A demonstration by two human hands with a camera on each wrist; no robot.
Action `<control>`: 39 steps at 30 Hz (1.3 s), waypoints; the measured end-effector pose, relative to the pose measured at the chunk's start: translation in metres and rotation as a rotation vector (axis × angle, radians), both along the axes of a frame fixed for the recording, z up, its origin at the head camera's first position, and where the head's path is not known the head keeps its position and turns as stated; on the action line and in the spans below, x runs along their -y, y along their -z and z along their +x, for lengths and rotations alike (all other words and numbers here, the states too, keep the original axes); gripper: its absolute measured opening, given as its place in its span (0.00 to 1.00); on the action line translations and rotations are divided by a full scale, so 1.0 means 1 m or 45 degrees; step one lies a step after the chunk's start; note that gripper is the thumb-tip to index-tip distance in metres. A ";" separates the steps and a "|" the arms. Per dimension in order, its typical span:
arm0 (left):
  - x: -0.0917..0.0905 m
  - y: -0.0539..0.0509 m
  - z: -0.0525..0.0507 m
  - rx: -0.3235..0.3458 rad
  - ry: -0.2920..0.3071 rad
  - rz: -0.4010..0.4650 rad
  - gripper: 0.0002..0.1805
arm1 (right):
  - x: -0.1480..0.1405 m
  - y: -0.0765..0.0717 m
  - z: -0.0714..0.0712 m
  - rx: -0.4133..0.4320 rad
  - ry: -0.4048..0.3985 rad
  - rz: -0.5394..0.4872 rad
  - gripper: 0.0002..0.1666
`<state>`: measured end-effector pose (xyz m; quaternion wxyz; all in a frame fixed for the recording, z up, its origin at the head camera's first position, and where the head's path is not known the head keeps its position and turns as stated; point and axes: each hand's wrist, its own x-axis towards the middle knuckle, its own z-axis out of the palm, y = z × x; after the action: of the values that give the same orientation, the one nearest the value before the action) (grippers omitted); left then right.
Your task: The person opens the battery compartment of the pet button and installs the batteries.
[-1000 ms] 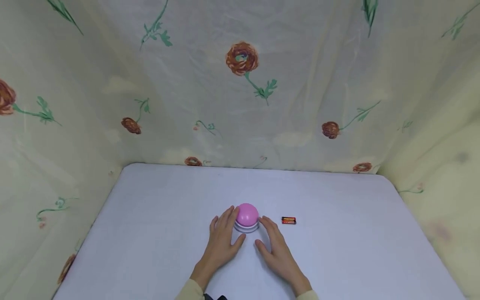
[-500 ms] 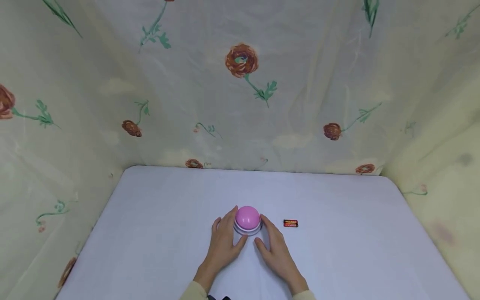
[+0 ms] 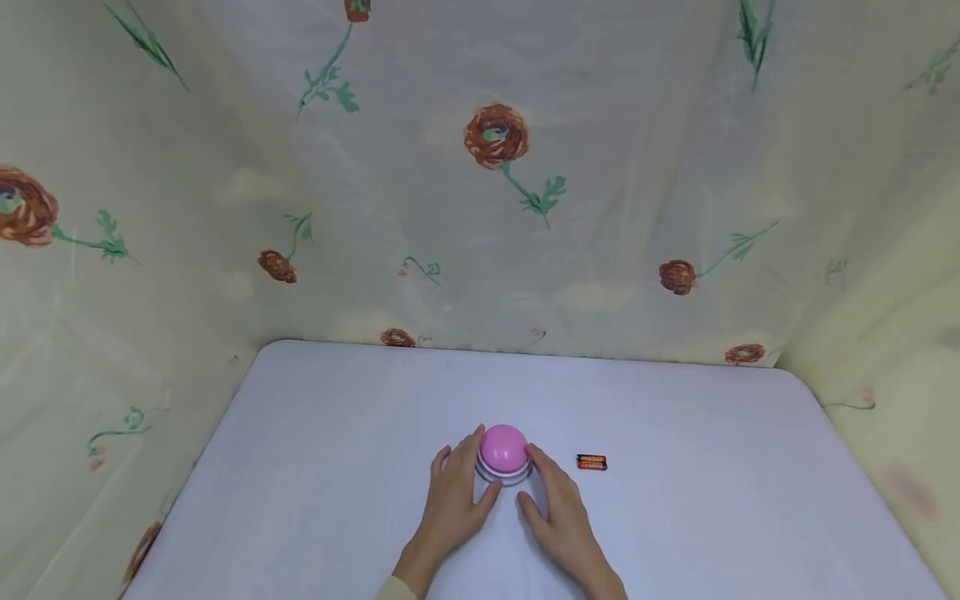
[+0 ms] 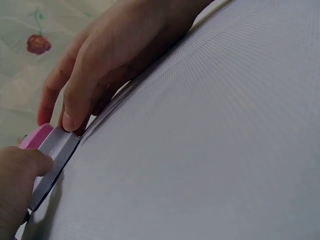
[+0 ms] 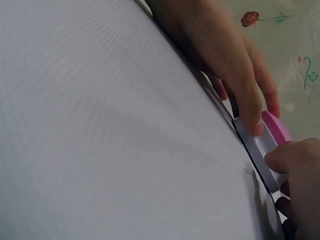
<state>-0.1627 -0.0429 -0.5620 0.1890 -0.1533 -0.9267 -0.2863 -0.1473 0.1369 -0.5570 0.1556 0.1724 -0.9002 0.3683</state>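
A pink domed push button (image 3: 504, 448) with a round white-grey base sits on the white table. My left hand (image 3: 453, 512) holds its left side, fingers along the dome's edge and thumb at the near side of the base. On the other side my right hand (image 3: 562, 525) holds it, index finger by the dome and thumb at the front. Both wrist views show the thumbs against the pale base (image 4: 59, 150), with fingers of the far hand reaching the pink dome (image 5: 276, 127). The button's underside is hidden against the table.
Two red-and-black batteries (image 3: 592, 462) lie side by side to the right of the button. The white table (image 3: 337, 433) has rounded far corners. Flower-patterned cloth (image 3: 420, 208) stands around its back and sides.
The head view has tilted slightly, so everything sits lower and further right. My right fingers have come in closer against the button. The batteries stay put on the table.
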 end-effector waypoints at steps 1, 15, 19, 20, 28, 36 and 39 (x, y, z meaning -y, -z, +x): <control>0.000 0.000 0.000 0.000 0.003 0.003 0.42 | 0.000 0.000 0.000 -0.003 -0.003 -0.006 0.40; 0.004 0.000 -0.006 0.062 0.065 0.163 0.38 | -0.002 0.000 -0.006 -0.068 -0.099 -0.050 0.41; 0.005 -0.003 -0.006 0.085 0.105 0.240 0.37 | -0.003 0.000 -0.007 -0.074 -0.125 -0.071 0.41; 0.005 -0.003 -0.006 0.095 0.115 0.261 0.37 | -0.003 0.000 -0.007 -0.072 -0.129 -0.077 0.41; 0.000 -0.003 -0.001 0.119 0.149 0.373 0.34 | -0.007 -0.003 -0.001 -0.074 -0.109 -0.079 0.43; 0.003 -0.008 -0.001 0.079 0.160 0.420 0.32 | -0.004 -0.004 -0.006 -0.121 -0.096 -0.099 0.41; 0.004 -0.007 -0.002 0.101 0.162 0.463 0.31 | -0.005 -0.003 -0.007 -0.112 -0.095 -0.090 0.41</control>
<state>-0.1646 -0.0470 -0.5550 0.1585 -0.1634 -0.8550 -0.4660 -0.1540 0.1416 -0.5535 0.1872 0.2164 -0.8718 0.3976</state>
